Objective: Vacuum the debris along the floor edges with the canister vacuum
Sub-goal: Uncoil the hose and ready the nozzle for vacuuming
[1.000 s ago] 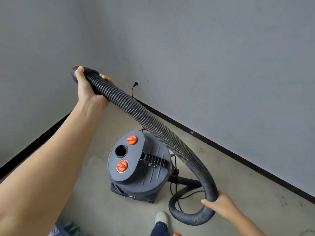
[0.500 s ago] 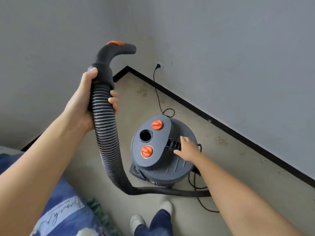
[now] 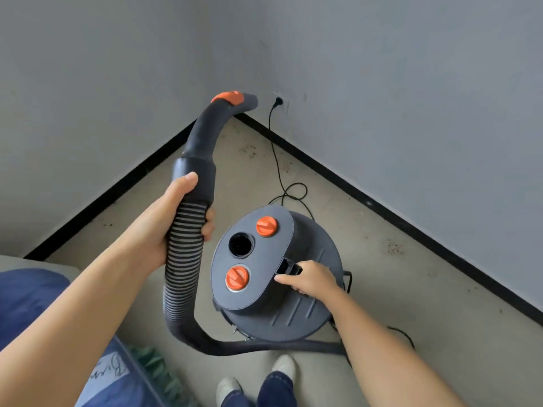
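A grey canister vacuum (image 3: pixel 296 306) with two orange knobs and a round port on its lid stands on the floor in front of me. My right hand (image 3: pixel 312 279) grips the black carry handle (image 3: pixel 289 267) on its lid. My left hand (image 3: pixel 173 221) holds the black ribbed hose (image 3: pixel 182 259) just below its cuff. The curved nozzle end (image 3: pixel 232 102) with an orange slider points toward the room corner. Dark debris specks (image 3: pixel 248 149) lie near the corner, and more debris (image 3: pixel 393 248) sits along the right baseboard.
The power cord (image 3: pixel 277 160) runs from a wall socket (image 3: pixel 278 101) down to the vacuum, with a loop on the floor. Black baseboards (image 3: pixel 411 227) line both grey walls. A blue bedding edge (image 3: pixel 32 292) is at lower left. My feet (image 3: pixel 283 367) stand just behind the vacuum.
My right hand has closed round the vacuum's handle. My left hand has lowered the hose, and the nozzle now sits nearer the corner. The view has tilted down slightly.
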The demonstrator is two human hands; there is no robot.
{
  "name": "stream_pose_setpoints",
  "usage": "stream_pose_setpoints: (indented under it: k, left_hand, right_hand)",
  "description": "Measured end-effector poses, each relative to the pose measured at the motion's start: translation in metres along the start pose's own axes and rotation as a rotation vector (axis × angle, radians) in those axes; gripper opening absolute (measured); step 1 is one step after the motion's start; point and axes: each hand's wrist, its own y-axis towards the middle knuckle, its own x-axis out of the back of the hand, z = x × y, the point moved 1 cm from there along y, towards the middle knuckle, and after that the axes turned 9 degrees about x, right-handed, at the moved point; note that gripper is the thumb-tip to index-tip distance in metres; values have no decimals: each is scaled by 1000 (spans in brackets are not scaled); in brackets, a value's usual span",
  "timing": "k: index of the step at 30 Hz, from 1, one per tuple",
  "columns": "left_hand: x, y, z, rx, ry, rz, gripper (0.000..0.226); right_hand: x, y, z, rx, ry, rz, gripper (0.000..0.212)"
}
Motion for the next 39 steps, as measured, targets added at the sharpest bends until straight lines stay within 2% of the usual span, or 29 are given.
stream_pose_setpoints:
  k: [3, 9, 12, 16, 19, 22, 26, 28, 30, 35, 39]
  left_hand:
    - [7, 1, -5, -48, 101, 13, 40]
    - [44, 4, -3, -57, 98, -88, 32]
    - [71, -1, 7, -43, 104, -152, 31]
    - [90, -12, 13, -71, 126, -151, 40]
    - [95, -16, 11, -129, 161, -148, 51]
    - [102, -16, 6, -176, 188, -180, 52]
    - [108, -8, 5, -196, 162, -240, 48]
    - [110, -3, 7, -200, 136, -269, 42]
    - [112, 2, 7, -211, 123, -290, 46]
    - [106, 15, 7, -212, 208, -306, 53]
    - [79, 28, 17, -137, 281, -317, 33]
  right_hand:
    - [-9, 1, 1, -69, 83, -26, 56]
    - [-18, 1, 2, -180, 314, -165, 58]
    - [-18, -1, 4, -259, 467, -283, 51]
    - [-13, -4, 0, -360, 685, -461, 41]
    - [-11, -4, -6, -449, 896, -592, 48]
    - [-4, -3, -10, -537, 1106, -718, 57]
    - [11, -3, -19, -632, 1242, -897, 71]
    - [18, -3, -26, -656, 1324, -960, 71]
    - [27, 0, -33, -677, 1347, -1030, 72]
    - [52, 14, -52, -699, 1471, -1050, 83]
    - [62, 21, -74, -711, 1522, -996, 86]
